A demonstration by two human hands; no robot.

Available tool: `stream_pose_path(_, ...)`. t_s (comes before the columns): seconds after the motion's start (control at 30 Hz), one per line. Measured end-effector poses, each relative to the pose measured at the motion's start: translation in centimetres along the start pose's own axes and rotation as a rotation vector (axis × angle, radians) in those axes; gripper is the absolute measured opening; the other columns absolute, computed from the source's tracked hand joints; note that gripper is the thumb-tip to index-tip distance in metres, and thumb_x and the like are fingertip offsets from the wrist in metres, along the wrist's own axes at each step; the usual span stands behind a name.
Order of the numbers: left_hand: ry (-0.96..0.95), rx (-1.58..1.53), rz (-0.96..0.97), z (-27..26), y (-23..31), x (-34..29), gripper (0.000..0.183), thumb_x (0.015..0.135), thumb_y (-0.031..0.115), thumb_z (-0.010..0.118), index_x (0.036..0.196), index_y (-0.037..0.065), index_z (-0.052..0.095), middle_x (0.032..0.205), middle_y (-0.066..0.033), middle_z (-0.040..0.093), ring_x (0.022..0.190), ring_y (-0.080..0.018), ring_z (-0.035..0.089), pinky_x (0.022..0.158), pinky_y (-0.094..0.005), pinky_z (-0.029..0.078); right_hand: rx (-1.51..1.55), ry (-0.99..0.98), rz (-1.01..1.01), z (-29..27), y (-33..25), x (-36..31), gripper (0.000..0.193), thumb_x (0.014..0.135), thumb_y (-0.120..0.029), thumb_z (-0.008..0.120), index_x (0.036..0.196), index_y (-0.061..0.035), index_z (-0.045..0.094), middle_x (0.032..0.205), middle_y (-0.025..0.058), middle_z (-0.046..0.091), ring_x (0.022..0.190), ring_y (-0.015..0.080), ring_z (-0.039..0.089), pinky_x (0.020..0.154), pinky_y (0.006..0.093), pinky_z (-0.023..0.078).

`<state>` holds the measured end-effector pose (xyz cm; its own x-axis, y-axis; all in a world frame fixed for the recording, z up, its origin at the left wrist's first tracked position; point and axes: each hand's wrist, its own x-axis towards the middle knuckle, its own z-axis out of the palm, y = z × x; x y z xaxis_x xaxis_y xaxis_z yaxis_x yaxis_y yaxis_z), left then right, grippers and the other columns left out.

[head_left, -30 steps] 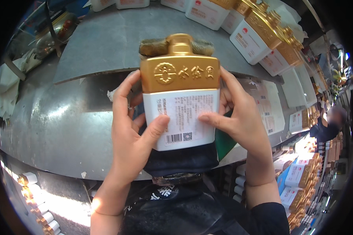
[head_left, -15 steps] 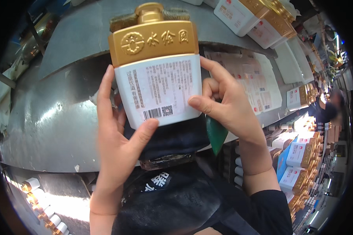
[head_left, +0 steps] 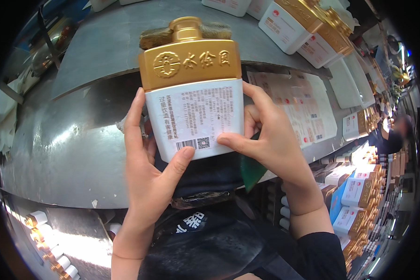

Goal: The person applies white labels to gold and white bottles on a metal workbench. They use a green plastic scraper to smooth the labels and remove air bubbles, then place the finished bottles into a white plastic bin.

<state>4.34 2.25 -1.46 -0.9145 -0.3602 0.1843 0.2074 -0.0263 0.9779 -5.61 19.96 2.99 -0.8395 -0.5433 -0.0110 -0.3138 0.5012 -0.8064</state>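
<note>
A flat-shouldered bottle [head_left: 191, 105] with a gold embossed top and a white, label-covered body is held upright between my hands, its neck pointing away from me. My left hand [head_left: 151, 172] wraps its left side, thumb on the front near the barcode. Along the right edge, my right hand [head_left: 270, 133] grips it, with the thumb pressed on the lower right of the label. A green pointed flat piece, like a plastic scraper [head_left: 253, 172], sticks out below my right hand; its upper part is hidden by the fingers.
The grey metal table [head_left: 79, 154] carries printed label sheets [head_left: 301, 109] to the right. Similar bottles [head_left: 284, 28] and a white tray [head_left: 352, 81] stand at the far right. Beyond the held bottle lies a brown bristly roll [head_left: 217, 31]. Rows of bottles [head_left: 354, 193] fill the lower right; another person [head_left: 392, 133] is beyond.
Both hands have brought the bottle a little nearer to me and slightly right. My right thumb has shifted a little inward on the label.
</note>
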Motion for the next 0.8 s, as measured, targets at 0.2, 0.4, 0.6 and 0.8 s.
stream_pose_path(0.2,-0.013,0.018,-0.002,-0.3,-0.1,0.1,0.087,0.083,0.012,0.072,0.151,0.003,0.018,0.147,-0.0154,0.029,0.129,-0.0275,0.042,0.106,-0.0416,0.040,0.089,-0.034,0.024,-0.2,0.0,0.0,0.075,0.075,-0.011,0.079,0.137,0.0052,0.042,0.066,-0.0033,0.050,0.062,0.0034,0.046,0.060,0.0177,0.036)
stream_pose_path(0.4,-0.044,-0.101,-0.041,-0.9,0.1,0.5,0.084,0.087,0.012,0.068,0.150,0.001,0.014,0.149,-0.0145,0.025,0.132,-0.0280,0.037,0.108,-0.0425,0.038,0.177,-0.010,0.037,-1.2,0.2,0.6,0.071,0.081,-0.018,0.077,0.139,0.0030,0.042,0.062,0.0023,0.056,0.060,0.0075,0.052,0.060,0.0237,0.041)
stream_pose_path(0.6,-0.025,-0.068,0.046,-0.7,0.8,2.7,0.076,0.093,0.014,0.060,0.150,0.000,0.012,0.150,-0.0169,0.022,0.133,-0.0291,0.034,0.109,-0.0421,0.035,0.131,0.077,-0.047,-1.3,-0.1,2.2,0.076,0.077,-0.025,0.080,0.138,0.0028,0.044,0.063,0.0025,0.055,0.061,0.0083,0.052,0.061,0.0232,0.042)
stream_pose_path(0.8,-0.004,-0.102,0.046,-0.2,-0.3,2.8,0.074,0.095,0.014,0.058,0.151,-0.001,0.011,0.151,-0.0179,0.022,0.135,-0.0292,0.033,0.112,-0.0432,0.029,0.086,0.041,-0.021,-0.6,-0.2,2.6,0.078,0.077,-0.019,0.079,0.140,0.0043,0.040,0.073,-0.0027,0.054,0.066,0.0030,0.048,0.063,0.0167,0.038)
